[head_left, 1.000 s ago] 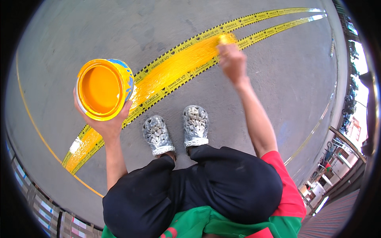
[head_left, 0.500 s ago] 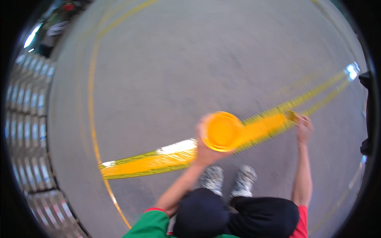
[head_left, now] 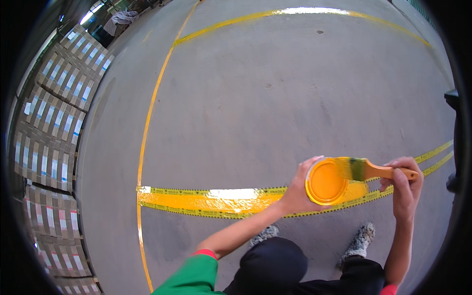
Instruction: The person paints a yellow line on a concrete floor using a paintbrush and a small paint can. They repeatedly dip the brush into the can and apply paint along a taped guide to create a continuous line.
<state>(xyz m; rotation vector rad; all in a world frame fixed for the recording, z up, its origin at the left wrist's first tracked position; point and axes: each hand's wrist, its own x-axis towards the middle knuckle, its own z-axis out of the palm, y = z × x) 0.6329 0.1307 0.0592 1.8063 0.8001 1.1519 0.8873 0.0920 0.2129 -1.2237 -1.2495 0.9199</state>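
Just past the squatting person's dark cloth knees [head_left: 273,265], the broad paintbrush with a wooden, orange-brown handle [head_left: 388,172] has left the floor. Half a second ago its bristles were at the right end of the wet stripe; now they lie over the right rim of the round, yellow-rimmed can of orange-yellow paint [head_left: 325,183]. I'd judge the stroke is broken off for the moment, with the stripe getting no paint.

The left hand [head_left: 296,192] is curled around the can's left side, its open top tipped toward my view (whether the bristles touch the paint inside, I can't tell). The right hand [head_left: 405,184] has thumb and fingers closed on the handle near its end.

Beneath the can, on the grey concrete floor, runs the glossy yellow painted stripe [head_left: 187,200], between two bands of yellow, black-edged printed tape [head_left: 221,215]. Across its left end goes a thin orange-yellow floor line [head_left: 150,120], and farther off stand brown stacks with pale labels [head_left: 49,162].
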